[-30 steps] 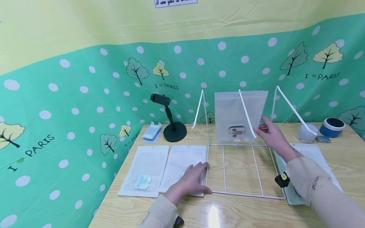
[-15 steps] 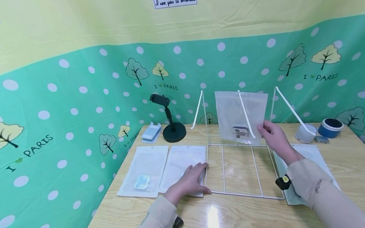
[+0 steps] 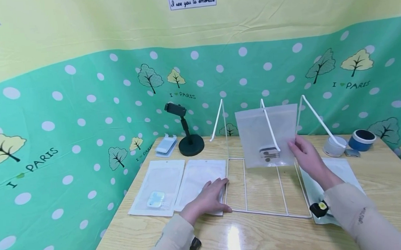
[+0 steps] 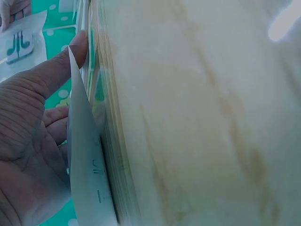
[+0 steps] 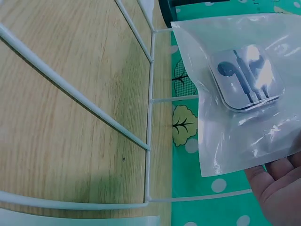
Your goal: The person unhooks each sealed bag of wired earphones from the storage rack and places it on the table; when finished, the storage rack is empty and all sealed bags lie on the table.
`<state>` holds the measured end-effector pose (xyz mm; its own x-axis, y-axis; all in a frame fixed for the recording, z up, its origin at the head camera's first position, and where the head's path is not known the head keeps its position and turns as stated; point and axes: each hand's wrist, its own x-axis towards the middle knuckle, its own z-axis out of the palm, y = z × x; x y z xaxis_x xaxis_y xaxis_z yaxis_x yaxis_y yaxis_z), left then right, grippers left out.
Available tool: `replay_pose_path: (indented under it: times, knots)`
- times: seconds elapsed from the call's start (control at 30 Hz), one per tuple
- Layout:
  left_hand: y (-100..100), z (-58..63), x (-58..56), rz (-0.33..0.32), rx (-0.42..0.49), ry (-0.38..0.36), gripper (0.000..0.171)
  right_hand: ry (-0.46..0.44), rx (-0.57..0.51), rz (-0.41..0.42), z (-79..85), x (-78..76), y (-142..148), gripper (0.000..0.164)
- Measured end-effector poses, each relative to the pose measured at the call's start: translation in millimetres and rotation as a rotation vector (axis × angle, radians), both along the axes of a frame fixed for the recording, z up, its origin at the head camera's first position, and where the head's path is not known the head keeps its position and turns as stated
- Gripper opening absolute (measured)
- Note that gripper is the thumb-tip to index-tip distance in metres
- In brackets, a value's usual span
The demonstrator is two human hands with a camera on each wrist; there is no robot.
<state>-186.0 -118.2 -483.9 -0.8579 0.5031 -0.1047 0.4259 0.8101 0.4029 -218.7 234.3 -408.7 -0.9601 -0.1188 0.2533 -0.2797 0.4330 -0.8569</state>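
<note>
My right hand (image 3: 307,159) pinches the right edge of a translucent zip bag (image 3: 254,130). Inside the bag is a square case with earphones (image 5: 247,77), clearest in the right wrist view. The bag hangs at the middle prong (image 3: 270,125) of a white wire rack (image 3: 271,212), tilted, with the prong's tip in front of it. My left hand (image 3: 208,197) rests at the left side of the rack's base, thumb and fingers spread. Under that hand lies a white flat bag (image 3: 202,173), its near part partly covered; its edge stands up beside the thumb in the left wrist view.
Another bag (image 3: 165,175) with a pale blue case lies at left. A further bag (image 3: 343,171) is under my right forearm. Behind stand a black phone stand (image 3: 192,144), a light blue holder (image 3: 167,144), a white tub (image 3: 334,147) and a blue round container (image 3: 361,140).
My right hand has drawn the earphone bag toward me and slightly right along the middle prong, and the bag now sits lower in view, tilted. My left hand has stayed in place.
</note>
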Motion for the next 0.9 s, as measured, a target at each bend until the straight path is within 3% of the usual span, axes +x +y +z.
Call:
replay_pose_path:
  times: [0.9]
  knots:
    - [1.5,5.9,3.1,0.004,0.007,-0.012,0.1,0.006,0.109,0.027,2.5,49.5,12.1,0.045]
